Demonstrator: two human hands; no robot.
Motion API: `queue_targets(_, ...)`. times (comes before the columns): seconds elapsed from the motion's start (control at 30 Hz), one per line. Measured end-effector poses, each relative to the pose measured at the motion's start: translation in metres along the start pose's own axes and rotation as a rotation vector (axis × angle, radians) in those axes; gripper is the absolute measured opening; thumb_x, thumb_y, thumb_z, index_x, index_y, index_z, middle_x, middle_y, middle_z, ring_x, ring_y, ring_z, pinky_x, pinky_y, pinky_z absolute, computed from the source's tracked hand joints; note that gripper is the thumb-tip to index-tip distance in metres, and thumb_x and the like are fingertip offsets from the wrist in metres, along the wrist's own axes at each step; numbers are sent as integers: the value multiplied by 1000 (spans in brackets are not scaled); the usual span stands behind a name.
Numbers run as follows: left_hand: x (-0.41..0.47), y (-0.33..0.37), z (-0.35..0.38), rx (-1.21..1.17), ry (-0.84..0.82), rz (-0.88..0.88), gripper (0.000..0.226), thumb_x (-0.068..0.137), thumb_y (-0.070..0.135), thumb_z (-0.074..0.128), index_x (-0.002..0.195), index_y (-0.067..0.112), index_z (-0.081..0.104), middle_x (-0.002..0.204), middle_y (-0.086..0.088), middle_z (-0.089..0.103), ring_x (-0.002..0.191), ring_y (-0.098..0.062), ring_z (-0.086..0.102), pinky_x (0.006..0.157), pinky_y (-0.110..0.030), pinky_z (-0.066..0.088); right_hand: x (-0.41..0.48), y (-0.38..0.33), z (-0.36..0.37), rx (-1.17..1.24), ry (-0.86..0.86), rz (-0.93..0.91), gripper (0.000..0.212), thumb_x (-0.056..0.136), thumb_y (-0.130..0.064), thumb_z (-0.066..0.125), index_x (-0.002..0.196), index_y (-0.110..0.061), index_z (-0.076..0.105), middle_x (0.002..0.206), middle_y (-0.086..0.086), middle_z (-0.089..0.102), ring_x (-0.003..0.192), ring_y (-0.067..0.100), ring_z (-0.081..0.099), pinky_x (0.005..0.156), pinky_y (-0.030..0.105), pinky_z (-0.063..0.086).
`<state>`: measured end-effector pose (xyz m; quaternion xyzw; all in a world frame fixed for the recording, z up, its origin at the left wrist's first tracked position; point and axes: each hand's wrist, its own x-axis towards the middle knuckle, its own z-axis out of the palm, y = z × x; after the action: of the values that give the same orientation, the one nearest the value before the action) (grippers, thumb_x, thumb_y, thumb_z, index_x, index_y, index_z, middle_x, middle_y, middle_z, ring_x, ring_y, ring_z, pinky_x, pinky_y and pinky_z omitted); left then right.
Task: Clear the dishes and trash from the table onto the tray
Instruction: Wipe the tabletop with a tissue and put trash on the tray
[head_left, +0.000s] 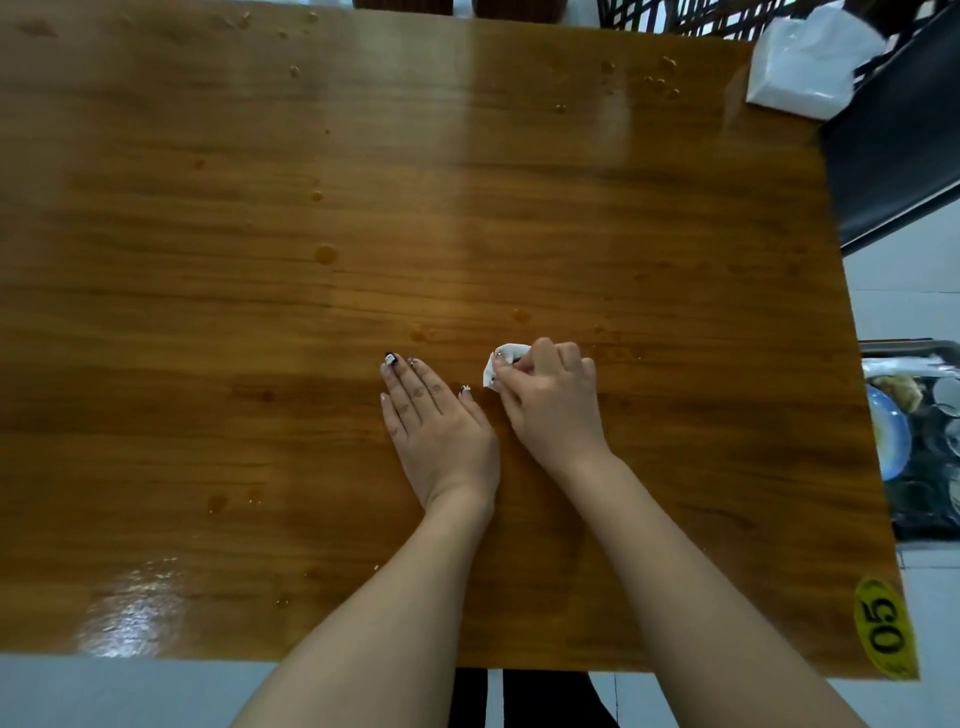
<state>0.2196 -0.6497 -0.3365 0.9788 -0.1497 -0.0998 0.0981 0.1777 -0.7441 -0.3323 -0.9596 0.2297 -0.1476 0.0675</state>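
The tray (909, 346) sits off the table's edge, well out to the right of the right hand (550, 400). It holds a blue plate (893, 436), several pale bowls (945, 395), a brownish food scrap (896, 389) and some white paper (904, 366); part of it is cut off by the frame.

A small crumpled white napkin (501, 364) lies on the table (519, 182), pinched by the right hand, whose fingers are curled over it and press it to the wood. Just beside it, the left hand (436, 421) lies flat, palm down, with its fingers straight and together and nothing in its grasp.

Amber drops (325, 253) dot the wood ahead of and to the left of both hands. Far ahead of the right hand, a white tissue pack (810, 62) overhangs the table's corner. A yellow "05" sticker (885, 629) marks the near right corner.
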Motion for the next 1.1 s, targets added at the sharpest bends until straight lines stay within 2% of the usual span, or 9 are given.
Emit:
queue_targets(0.1, 1, -1, 0, -9, -27, -8, 61, 102, 32, 16, 149, -2, -2, 159, -19, -4, 148, -28, -7, 116, -37, -9, -18, 4, -8, 40, -43, -76, 28, 85, -29, 49, 91, -22, 75, 78, 5, 56, 75, 30, 54, 59, 35, 42)
queue_targets(0.2, -1, -1, 0, -3, 39, -22, 63, 98, 34, 15, 147, -5, 10, 157, -22, 11, 147, -31, 7, 116, -39, -1, -33, 11, -7, 81, -62, -140, 34, 85, -28, 44, 93, -21, 76, 76, 5, 56, 80, 24, 42, 58, 34, 41)
queue_targets(0.33, 0, -2, 0, -8, -33, -15, 62, 101, 35, 18, 146, 0, -7, 159, -17, -5, 148, -27, -8, 116, -36, -9, -25, 12, 0, 128, -30, -103, 17, 83, -16, 66, 96, -19, 76, 83, 8, 59, 84, 23, 36, 63, 35, 41)
queue_targets(0.4, 0, -1, 1, 11, -28, -14, 62, 101, 35, 18, 146, 2, -12, 159, -16, -9, 147, -25, -12, 115, -35, -11, -14, 9, 4, 106, -22, -75, 22, 77, -14, 75, 98, -19, 75, 91, 10, 59, 89, 25, 36, 67, 36, 42)
queue_targets(0.6, -1, -2, 3, 0, -8, -15, 61, 101, 34, 13, 149, 1, -5, 159, -17, -5, 148, -26, -8, 116, -36, -9, 36, 12, 18, -69, 94, 80, 20, 74, -14, 77, 93, -20, 75, 97, 9, 61, 96, 28, 43, 70, 39, 45)
queue_targets(0.7, -1, 0, 2, -14, 40, -19, 68, 94, 38, 5, 149, -2, 6, 159, -19, 6, 148, -28, 1, 116, -37, -5, 50, 15, 17, -148, 82, 84, 23, 71, -14, 82, 93, -18, 76, 91, 6, 64, 88, 31, 57, 68, 37, 47)
queue_targets(0.8, -1, -1, 5, -18, 33, -16, 70, 92, 38, 2, 149, -2, 5, 159, -18, 4, 148, -27, -1, 117, -37, -5, 36, 13, 11, -202, 66, 43, 28, 71, -14, 82, 98, -14, 76, 87, 6, 65, 79, 28, 60, 65, 33, 47)
queue_targets(0.93, -1, -2, 5, -10, 25, -14, 70, 91, 39, -2, 149, 0, 0, 159, -17, 0, 148, -26, -4, 116, -36, -8, 4, 17, 3, -170, 52, 16, 29, 74, -14, 79, 103, -13, 74, 85, 4, 63, 77, 27, 58, 62, 33, 44)
queue_targets(1.1, -1, -1, 4, -22, 16, -13, 71, 91, 39, -3, 150, 0, 1, 159, -17, 0, 148, -26, -4, 116, -36, -8, 6, 22, 3, -106, 49, 31, 27, 73, -6, 79, 99, -13, 75, 85, 8, 62, 78, 33, 59, 62, 37, 45)
